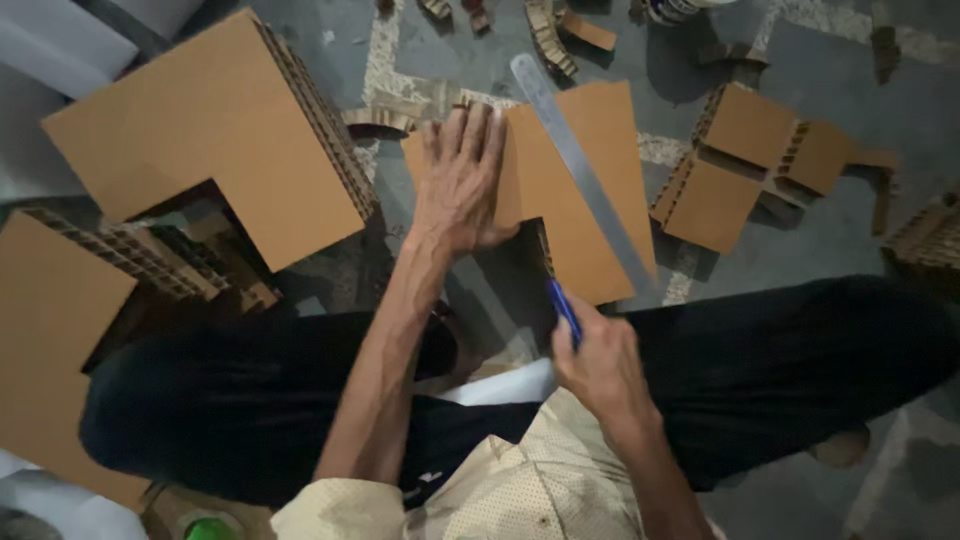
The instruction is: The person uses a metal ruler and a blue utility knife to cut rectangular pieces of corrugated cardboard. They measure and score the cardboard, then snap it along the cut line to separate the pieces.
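Observation:
My left hand [462, 178] lies flat, fingers spread, on a brown L-shaped cardboard piece [585, 215] on the floor in front of me. A long metal ruler [580, 165] rests diagonally across that piece, to the right of my left hand. My right hand [600, 362] grips a blue-handled cutter or pen [563, 308]; its tip is at the near edge of the cardboard, at the inner corner. I cannot tell which tool it is. My legs in dark trousers [780, 360] cross the lower frame.
A thick L-shaped stack of corrugated cardboard [220, 130] stands at the left, with another flat sheet [50, 340] below it. Smaller stacked cardboard blocks [750, 160] lie at the right. Cardboard scraps [550, 30] litter the grey floor at the top.

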